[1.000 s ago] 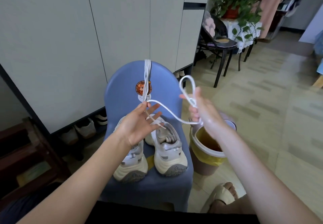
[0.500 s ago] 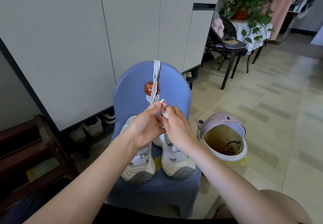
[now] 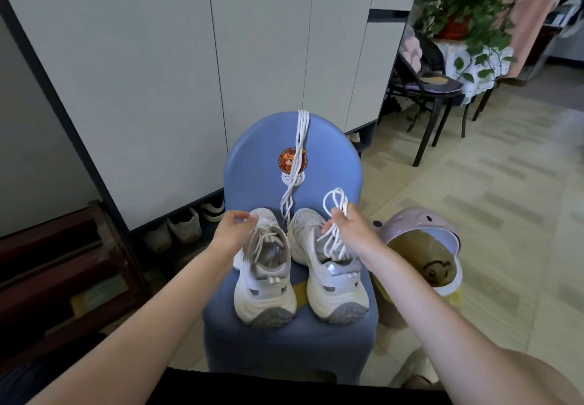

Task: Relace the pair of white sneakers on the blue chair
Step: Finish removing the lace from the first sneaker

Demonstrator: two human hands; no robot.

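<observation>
We see the pair of white mesh sneakers on the seat of the rounded blue plastic chair (image 3: 259,164), heels at the seat's front edge and toes toward the backrest. The left sneaker (image 3: 267,275) has a lace still loosely threaded across its tongue; the right sneaker (image 3: 331,275) looks to have bare eyelets, though our right forearm hides part of it. Our right hand (image 3: 349,229) is curled around a bundled white shoelace (image 3: 336,205), loops standing above the fist and strands hanging below it over the right sneaker's opening. Our left hand (image 3: 235,226) hovers above the left sneaker's toe with fingers loosely bent toward the thumb; we cannot tell whether they pinch anything. Another bunch of fresh white laces (image 3: 298,152) hangs over the top edge of the backrest, down its middle to just between the two toes. A pink lidded waste bin (image 3: 417,246) stands on the floor just beside the chair's right edge.

We judge this to be the removal stage: one old lace is out and gathered, the other not yet pulled. Next, we think, comes dropping the bundle, perhaps into the bin, then loosening the left sneaker's lace eyelet by eyelet.
</observation>
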